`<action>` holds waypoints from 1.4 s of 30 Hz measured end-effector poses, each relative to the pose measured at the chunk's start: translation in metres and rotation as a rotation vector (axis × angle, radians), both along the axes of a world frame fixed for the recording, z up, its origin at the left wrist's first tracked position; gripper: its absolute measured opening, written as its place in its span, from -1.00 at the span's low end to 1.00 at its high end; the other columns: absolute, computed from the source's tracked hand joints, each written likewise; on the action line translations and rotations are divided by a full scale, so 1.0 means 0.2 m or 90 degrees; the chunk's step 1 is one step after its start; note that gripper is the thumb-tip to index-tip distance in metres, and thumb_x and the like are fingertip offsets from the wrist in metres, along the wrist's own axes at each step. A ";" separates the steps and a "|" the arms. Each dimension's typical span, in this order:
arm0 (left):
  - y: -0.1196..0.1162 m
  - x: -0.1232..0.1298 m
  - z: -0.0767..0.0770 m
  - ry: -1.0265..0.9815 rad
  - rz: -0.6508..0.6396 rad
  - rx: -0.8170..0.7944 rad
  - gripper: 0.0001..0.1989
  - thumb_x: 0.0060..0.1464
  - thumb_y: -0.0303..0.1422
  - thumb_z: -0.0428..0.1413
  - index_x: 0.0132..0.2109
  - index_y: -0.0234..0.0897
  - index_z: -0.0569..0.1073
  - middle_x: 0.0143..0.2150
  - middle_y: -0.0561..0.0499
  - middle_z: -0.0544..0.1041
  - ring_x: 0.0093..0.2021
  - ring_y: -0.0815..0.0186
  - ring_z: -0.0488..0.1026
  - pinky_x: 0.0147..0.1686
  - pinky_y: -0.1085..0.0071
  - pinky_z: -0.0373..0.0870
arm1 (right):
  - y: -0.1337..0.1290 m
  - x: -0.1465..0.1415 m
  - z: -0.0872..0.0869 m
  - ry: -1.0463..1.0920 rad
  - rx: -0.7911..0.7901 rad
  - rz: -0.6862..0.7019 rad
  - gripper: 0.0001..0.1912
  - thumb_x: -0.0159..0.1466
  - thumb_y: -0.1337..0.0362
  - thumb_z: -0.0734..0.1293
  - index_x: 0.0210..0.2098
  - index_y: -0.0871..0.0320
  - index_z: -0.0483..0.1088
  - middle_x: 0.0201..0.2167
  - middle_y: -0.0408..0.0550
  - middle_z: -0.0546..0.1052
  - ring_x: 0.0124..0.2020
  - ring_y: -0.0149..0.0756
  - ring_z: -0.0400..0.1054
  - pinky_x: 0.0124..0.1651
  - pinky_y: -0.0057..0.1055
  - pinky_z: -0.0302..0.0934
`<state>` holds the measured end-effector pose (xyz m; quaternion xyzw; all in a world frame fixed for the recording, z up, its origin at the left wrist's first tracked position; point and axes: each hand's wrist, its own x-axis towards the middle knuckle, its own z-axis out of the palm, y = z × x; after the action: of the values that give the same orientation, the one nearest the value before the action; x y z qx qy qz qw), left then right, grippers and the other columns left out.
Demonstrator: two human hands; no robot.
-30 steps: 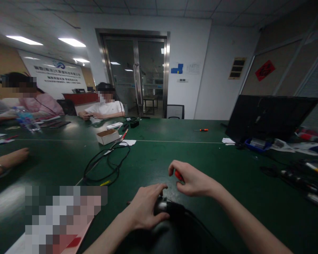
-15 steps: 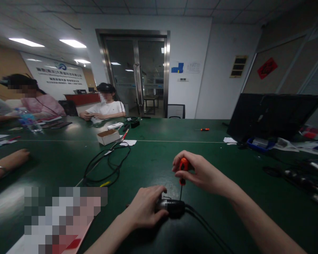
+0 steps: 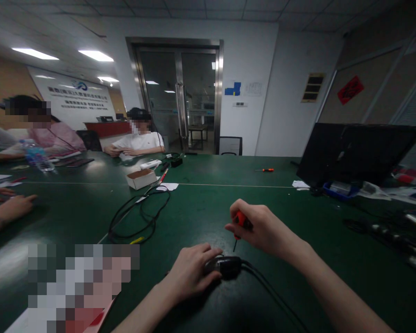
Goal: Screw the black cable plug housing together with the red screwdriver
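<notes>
My left hand [image 3: 194,270] is closed around one end of a black corded device [image 3: 230,267], glossy and rounded, lying on the green table [image 3: 208,217]. Dark cables [image 3: 263,286] run from its right end toward the lower right. My right hand [image 3: 258,224] grips a screwdriver [image 3: 241,219] by its orange and black handle. The dark shaft points down and slightly left, its tip just above the device and seemingly apart from it. What exactly the device is, I cannot make out.
A looped black cable [image 3: 138,217] lies left of my hands, near an open white box [image 3: 141,179]. Another screwdriver [image 3: 267,170] rests farther back. A monitor [image 3: 360,155] stands at right. Another person's hand [image 3: 19,208] is at far left; several people sit around the table.
My right hand has lifted and tilted the screwdriver, so its tip has come up away from the device. The device has turned slightly under my left hand. Another hand shows at far left.
</notes>
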<state>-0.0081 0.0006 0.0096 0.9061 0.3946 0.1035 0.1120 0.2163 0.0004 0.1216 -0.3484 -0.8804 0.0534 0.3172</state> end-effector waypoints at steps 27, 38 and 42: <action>-0.02 0.02 0.06 0.060 -0.032 -0.005 -0.71 0.27 -0.25 0.03 0.11 -0.07 0.41 -0.05 -0.08 0.44 -0.09 0.09 0.45 -0.17 0.27 0.39 | -0.01 -0.09 -0.05 0.006 -0.097 0.073 -0.88 0.27 0.37 0.32 -0.23 0.13 0.26 -0.44 -0.18 0.44 -0.49 -0.44 0.28 -0.42 -0.52 0.11; -0.03 0.02 0.06 0.063 -0.031 -0.003 -0.73 0.27 -0.25 0.02 0.08 -0.11 0.43 -0.06 -0.09 0.43 -0.11 0.09 0.44 -0.19 0.28 0.39 | -0.01 -0.09 -0.05 -0.013 -0.091 0.062 -0.87 0.28 0.37 0.32 -0.22 0.13 0.25 -0.43 -0.18 0.45 -0.50 -0.44 0.28 -0.42 -0.52 0.12; -0.03 0.02 0.07 0.064 -0.028 -0.009 -0.72 0.27 -0.25 0.02 0.09 -0.10 0.42 -0.06 -0.10 0.43 -0.11 0.09 0.44 -0.17 0.27 0.39 | -0.01 -0.10 -0.05 -0.015 -0.093 0.060 -0.87 0.28 0.37 0.32 -0.22 0.13 0.25 -0.43 -0.18 0.45 -0.50 -0.45 0.28 -0.44 -0.53 0.11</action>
<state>-0.0039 -0.0047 0.0230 0.9178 0.3803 0.0529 0.1007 0.1969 -0.0012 0.1123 -0.3292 -0.8934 0.1285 0.2775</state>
